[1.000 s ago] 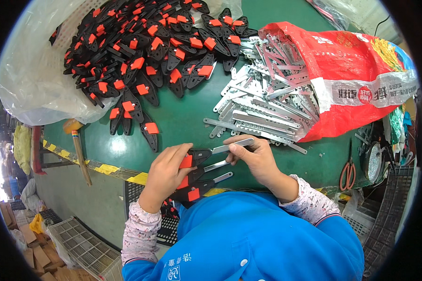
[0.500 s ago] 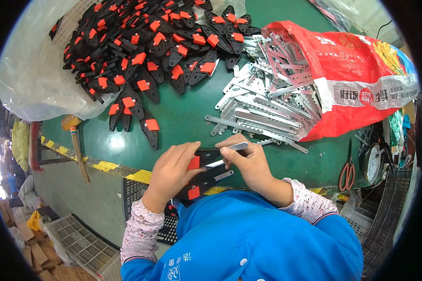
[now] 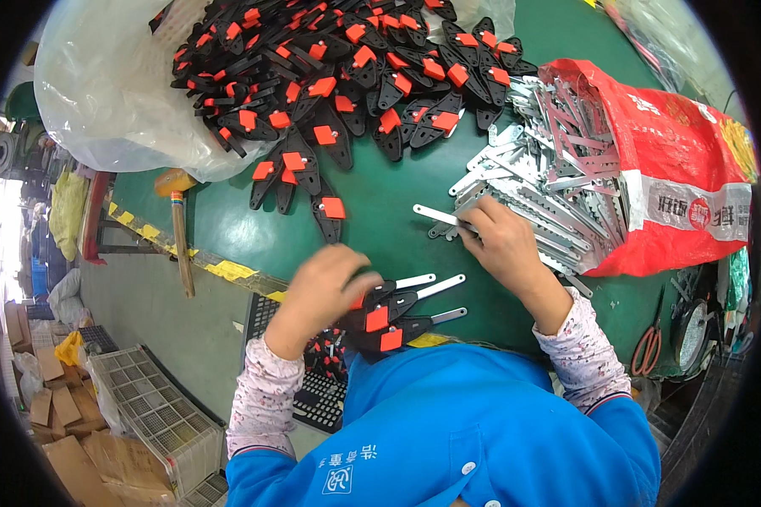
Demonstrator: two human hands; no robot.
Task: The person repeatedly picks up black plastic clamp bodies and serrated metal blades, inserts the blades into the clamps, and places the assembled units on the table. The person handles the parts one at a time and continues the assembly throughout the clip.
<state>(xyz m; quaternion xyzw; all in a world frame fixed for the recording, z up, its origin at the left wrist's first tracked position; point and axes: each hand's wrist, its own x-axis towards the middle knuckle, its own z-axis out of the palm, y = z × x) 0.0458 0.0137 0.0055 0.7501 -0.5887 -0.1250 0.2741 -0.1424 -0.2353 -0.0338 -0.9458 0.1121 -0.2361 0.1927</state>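
My right hand (image 3: 506, 241) pinches one end of a flat silver notched metal strip (image 3: 435, 215) over a heap of similar strips (image 3: 524, 190). My left hand (image 3: 325, 291) is slightly blurred, its thumb and fingers apart with nothing visible between them. Beside it, at the table's near edge, lie several black pointed plastic holders with red tabs (image 3: 377, 318). Silver strips (image 3: 441, 286) stick out of their right ends. A single black holder (image 3: 328, 221) lies just beyond my left hand, at the near end of a large pile of black holders (image 3: 313, 93).
A red woven bag (image 3: 676, 169) lies open at the right, strips spilling from it. Clear plastic sheeting (image 3: 101, 110) is at the far left. A mallet (image 3: 178, 215) rests on the left table edge. Red-handled scissors (image 3: 648, 348) lie at the right. Plastic crates (image 3: 148, 406) stand below left.
My right hand has gone from the near holders to the strip heap and taken hold of a strip. My left hand has let go of a holder and lifted. The camera view has shifted left.
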